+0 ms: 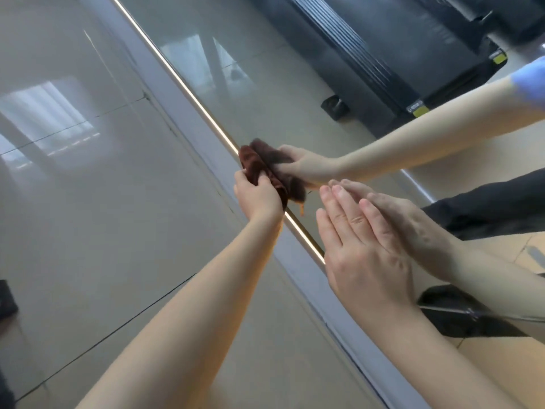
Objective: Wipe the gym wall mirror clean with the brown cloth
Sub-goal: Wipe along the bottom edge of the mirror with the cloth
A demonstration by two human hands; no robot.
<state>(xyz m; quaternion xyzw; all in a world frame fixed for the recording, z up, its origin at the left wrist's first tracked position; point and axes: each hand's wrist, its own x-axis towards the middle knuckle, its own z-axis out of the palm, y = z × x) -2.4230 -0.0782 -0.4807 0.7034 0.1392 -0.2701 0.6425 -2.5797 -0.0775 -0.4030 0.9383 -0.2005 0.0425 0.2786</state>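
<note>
At mirror point(265, 84), one brown cloth point(253, 166), two hands point(256, 199) point(362, 252)

Left forearm point(177, 305): unclothed from wrist to the frame edge at 7 o'clock.
Right forearm point(436, 349): unclothed to the edge at 5 o'clock.
Left hand point(259, 196), right hand point(365, 249): bare, ungloved.
Sleeve point(530, 81): blue, short, reflected in the mirror point(265, 84) at 2 o'clock.
Trousers point(495, 202): dark, reflected at 3 o'clock.

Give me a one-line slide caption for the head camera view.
Left hand grips the brown cloth at the edge of the gym mirror while the right hand rests flat on the glass.
</note>
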